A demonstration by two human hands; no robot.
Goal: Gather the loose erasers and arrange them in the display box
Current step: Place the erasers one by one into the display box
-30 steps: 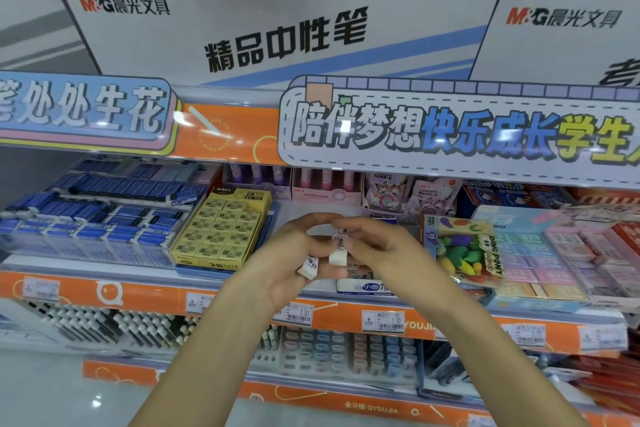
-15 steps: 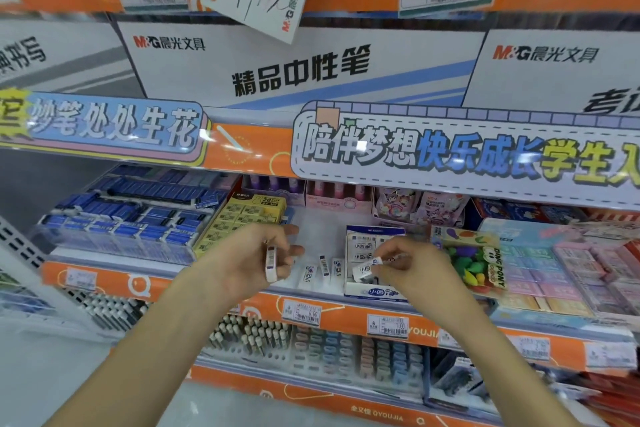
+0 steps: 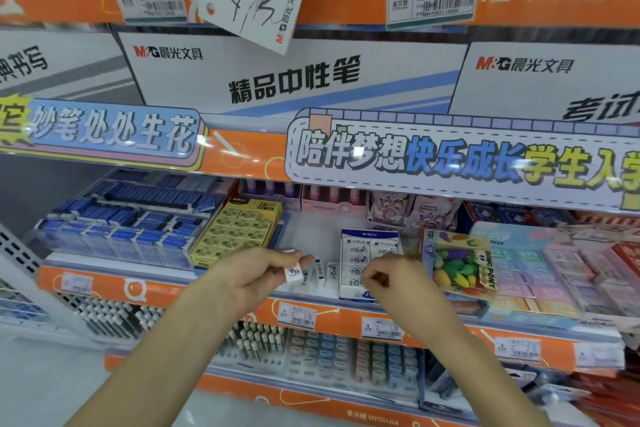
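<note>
While your left hand [image 3: 256, 274] pinches one white eraser [image 3: 292, 272], loose erasers [image 3: 320, 272] stand just beyond its fingertips; your right hand [image 3: 394, 282], fingers curled, hovers over the display box [image 3: 367, 253]; its grip is unclear.

- Both forearms are bare and enter from the lower edge, angling up and inward toward the middle of the view.
- Left hand [image 3: 251, 276]: back of hand faces the camera, knuckles up, wrist roughly straight with the forearm.
- Left thumb and fingers are pinched together at the right-hand side of the hand, closed on a small white eraser [image 3: 292, 272] that sticks out below the fingertips.
- Right hand [image 3: 394, 279]: back of hand faces the camera, fingers curled down and inward, fingertips pointing left.
- Whether the right fingers grip anything cannot be told; their tips are hidden.
- The two hands are near each other but apart, not touching.
</note>
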